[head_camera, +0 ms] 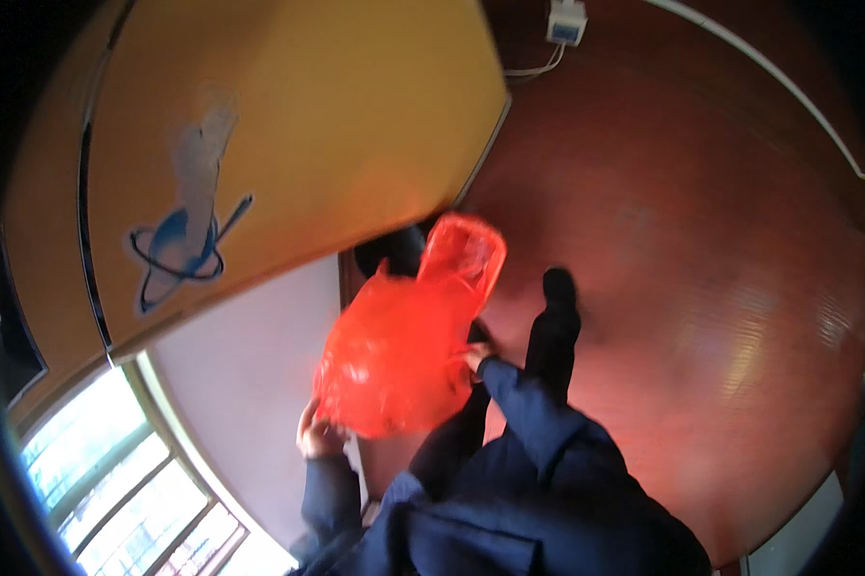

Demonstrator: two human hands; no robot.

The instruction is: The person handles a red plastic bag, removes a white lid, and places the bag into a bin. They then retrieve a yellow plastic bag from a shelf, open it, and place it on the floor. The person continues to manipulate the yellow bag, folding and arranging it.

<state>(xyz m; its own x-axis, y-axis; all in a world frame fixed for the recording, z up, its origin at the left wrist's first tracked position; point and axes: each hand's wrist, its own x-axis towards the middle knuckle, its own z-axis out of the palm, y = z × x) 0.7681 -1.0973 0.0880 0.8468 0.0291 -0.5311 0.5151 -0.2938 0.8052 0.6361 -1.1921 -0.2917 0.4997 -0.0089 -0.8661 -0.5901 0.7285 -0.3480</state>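
Note:
A red plastic bag (396, 353), puffed out, spans the space between my two hands. My left hand (317, 432) is at the bag's lower left edge, with part of the fingers hidden by the plastic. My right hand (477, 356) grips the bag's right edge. One loop-like part of the bag, probably a handle, stretches upward toward the cabinet. Whether anything is inside the bag cannot be seen.
A tall yellow-orange cabinet (346, 108) with a worn sticker stands ahead on the left. A black rounded object (393, 252) is beside its base. Reddish floor (662, 302) extends to the right. A window (144, 489) is at lower left, and a white box with a cable (566, 23) at the top.

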